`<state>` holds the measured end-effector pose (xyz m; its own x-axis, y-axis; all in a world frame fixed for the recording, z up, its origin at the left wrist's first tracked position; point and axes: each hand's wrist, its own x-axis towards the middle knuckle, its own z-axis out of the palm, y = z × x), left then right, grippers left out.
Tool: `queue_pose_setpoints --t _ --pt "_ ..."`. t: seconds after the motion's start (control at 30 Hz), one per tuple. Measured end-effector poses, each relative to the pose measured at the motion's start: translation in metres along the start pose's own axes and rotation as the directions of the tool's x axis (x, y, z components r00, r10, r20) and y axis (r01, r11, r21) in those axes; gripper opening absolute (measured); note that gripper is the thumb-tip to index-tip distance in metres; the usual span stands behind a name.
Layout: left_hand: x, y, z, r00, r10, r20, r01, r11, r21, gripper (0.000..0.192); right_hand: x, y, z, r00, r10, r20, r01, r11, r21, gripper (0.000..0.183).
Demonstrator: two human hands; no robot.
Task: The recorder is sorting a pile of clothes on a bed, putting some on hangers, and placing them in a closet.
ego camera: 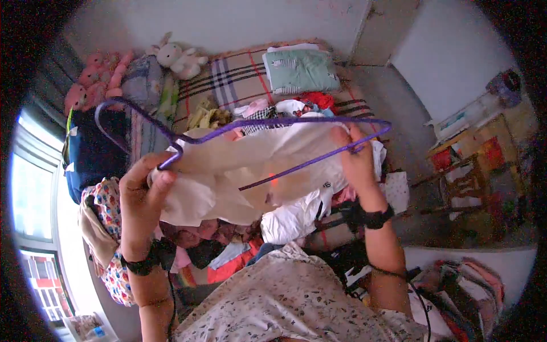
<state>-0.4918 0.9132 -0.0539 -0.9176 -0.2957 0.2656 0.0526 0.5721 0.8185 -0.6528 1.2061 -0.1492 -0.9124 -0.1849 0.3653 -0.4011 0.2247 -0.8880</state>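
Note:
My left hand [147, 184] grips a purple clothes hanger [205, 136] near the base of its hook, at the left end of a white garment [239, 171]. The hook points up and to the left. At the other end, my right hand [357, 158] holds the garment's edge beside the hanger's right corner. The hanger lies over the upper part of the garment, and its lower bar crosses in front of the cloth. Part of that bar and of the hanger's left side is hidden. Both wrists wear black bands with cables.
Behind the garment, a plaid bedspread [239, 77] bears a heap of mixed clothes, a folded green quilt [299, 70] and a white plush rabbit [179, 57]. Pink plush toys [96, 81] sit at the upper left. More clothes [466, 286] are piled at lower right. A window [34, 192] is at left.

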Motion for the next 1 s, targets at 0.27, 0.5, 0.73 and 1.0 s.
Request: queue_pose_setpoints --t 0.27,0.5,0.73,1.0 --pt "-0.007 -0.010 -0.038 0.960 0.232 -0.154 -0.249 0.963 -0.105 0.032 0.023 -0.086 -0.045 0.466 0.018 0.884 0.008 1.000 -0.024 0.064" --pt "-0.002 0.008 -0.035 0.970 0.236 -0.049 -0.237 0.971 -0.014 0.020 -0.011 -0.032 -0.037 0.729 0.409 0.548 -0.429 0.898 -0.099 0.034" --pt "0.004 0.017 -0.026 0.942 0.334 -0.027 -0.314 0.908 0.276 0.021 0.006 -0.030 -0.061 0.827 0.207 0.523 -0.309 0.944 0.114 0.028" --pt "-0.004 0.010 -0.015 0.645 0.757 -0.099 -0.392 0.440 0.808 0.030 -0.004 -0.076 -0.047 0.976 -0.078 0.204 0.135 0.950 -0.280 0.026"
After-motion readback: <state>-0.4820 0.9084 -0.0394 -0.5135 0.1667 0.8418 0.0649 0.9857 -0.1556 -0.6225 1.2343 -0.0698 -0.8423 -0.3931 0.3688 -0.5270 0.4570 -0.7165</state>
